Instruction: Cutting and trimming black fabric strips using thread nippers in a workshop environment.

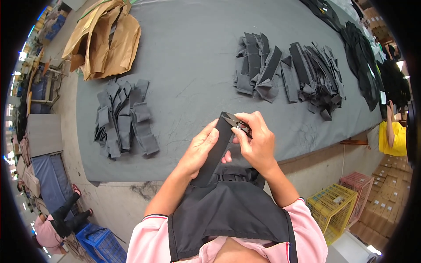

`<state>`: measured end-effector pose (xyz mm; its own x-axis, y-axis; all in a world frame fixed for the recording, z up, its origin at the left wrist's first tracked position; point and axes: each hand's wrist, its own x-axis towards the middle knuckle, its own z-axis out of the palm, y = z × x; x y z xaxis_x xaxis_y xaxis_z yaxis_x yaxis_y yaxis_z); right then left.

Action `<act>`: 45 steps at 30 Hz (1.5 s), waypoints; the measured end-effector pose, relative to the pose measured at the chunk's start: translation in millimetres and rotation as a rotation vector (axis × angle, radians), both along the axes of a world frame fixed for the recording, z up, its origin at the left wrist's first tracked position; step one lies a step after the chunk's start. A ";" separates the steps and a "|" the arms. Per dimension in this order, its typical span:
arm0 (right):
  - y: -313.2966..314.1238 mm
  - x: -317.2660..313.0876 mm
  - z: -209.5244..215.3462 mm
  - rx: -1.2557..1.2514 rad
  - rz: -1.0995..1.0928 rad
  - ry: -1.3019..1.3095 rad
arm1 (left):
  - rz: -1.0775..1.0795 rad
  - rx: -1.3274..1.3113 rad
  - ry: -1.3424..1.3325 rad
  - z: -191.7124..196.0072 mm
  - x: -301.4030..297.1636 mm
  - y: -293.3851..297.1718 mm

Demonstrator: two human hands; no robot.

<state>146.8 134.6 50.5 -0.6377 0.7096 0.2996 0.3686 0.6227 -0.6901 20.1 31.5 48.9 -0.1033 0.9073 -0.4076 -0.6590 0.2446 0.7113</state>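
Note:
My left hand (198,150) is closed round a dark grey fabric strip (213,154), which hangs tilted over the near edge of the table. In my right hand (258,141) is a pair of small thread snips (231,121), its blades at the strip's upper end. Some right-hand fingers and the snips' handles overlap, so the exact grip is partly hidden. Left of my hands lies a loose pile of grey fabric strips (124,117). Farther off to the right are more strips (258,65) and a bigger heap of them (316,79), with frayed threads.
Grey cloth covers the table (184,57), with loose threads on it. A brown paper bag (109,44) stands at the far left, black garments (360,61) along the right edge. Yellow (332,208) and blue crates (101,243) sit on the floor. Other people (393,133) are at both sides.

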 end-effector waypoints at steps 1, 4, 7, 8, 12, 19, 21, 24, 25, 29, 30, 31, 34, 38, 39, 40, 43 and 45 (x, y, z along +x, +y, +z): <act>-1.7 -3.0 -1.6 -0.424 0.007 0.174 | -0.002 0.000 0.001 0.8 -1.2 -1.0; 2.4 3.9 -16.1 -1.245 0.073 0.497 | -0.025 -0.012 -0.037 3.7 -5.5 -3.8; 0.4 9.5 -25.2 -1.751 0.116 0.685 | -0.084 0.037 -0.003 5.2 -6.9 -4.8; -2.6 9.3 -22.3 -1.655 0.082 0.644 | -0.063 0.009 0.034 3.8 -5.7 -7.1; -0.6 8.0 -16.7 -0.822 0.024 0.408 | -0.062 -0.018 -0.029 5.9 -6.8 -7.4; 40.3 14.6 7.2 -0.158 0.219 0.119 | -0.147 0.019 -0.059 8.6 -18.7 -7.6; 48.1 12.5 13.9 -0.143 0.317 0.082 | -0.213 -0.011 -0.067 12.4 -20.5 -6.7; 55.6 9.5 14.8 -0.162 0.406 0.041 | -0.274 -0.028 -0.047 16.2 -24.3 -7.0; 58.2 7.8 16.7 -0.164 0.405 0.038 | -0.275 -0.028 -0.050 15.9 -25.5 -7.7; 69.1 3.7 24.0 0.040 0.571 0.016 | -0.325 -0.044 0.002 15.2 -29.3 -9.7; 70.0 4.6 24.2 0.102 0.596 -0.014 | -0.341 -0.041 0.008 15.5 -29.2 -10.2; 68.7 5.5 23.2 0.103 0.597 -0.016 | -0.340 -0.039 0.007 16.1 -29.1 -10.2; 56.3 11.3 20.5 -0.049 0.404 0.088 | -0.339 -0.026 0.023 18.4 -27.5 -10.3; 42.4 13.3 18.9 -0.115 0.336 0.078 | -0.315 -0.055 0.127 15.9 -22.6 -10.8; 40.1 13.4 15.6 -0.070 0.357 0.030 | -0.318 -0.062 0.146 14.0 -21.2 -10.9; 42.2 12.4 10.8 -0.070 0.349 0.062 | -0.324 -0.057 0.144 14.4 -21.6 -7.9; 43.7 15.8 9.0 -0.104 0.243 0.111 | -0.335 -0.065 0.157 15.7 -21.7 -1.1; 44.8 16.4 17.1 -0.070 0.260 0.090 | -0.296 -0.077 0.269 16.6 -20.0 1.6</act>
<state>163.2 179.4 67.6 -0.7741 0.5467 0.3193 0.1382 0.6381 -0.7575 0.1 33.1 65.5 0.0460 0.8816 -0.4698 -0.3452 0.4554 0.8207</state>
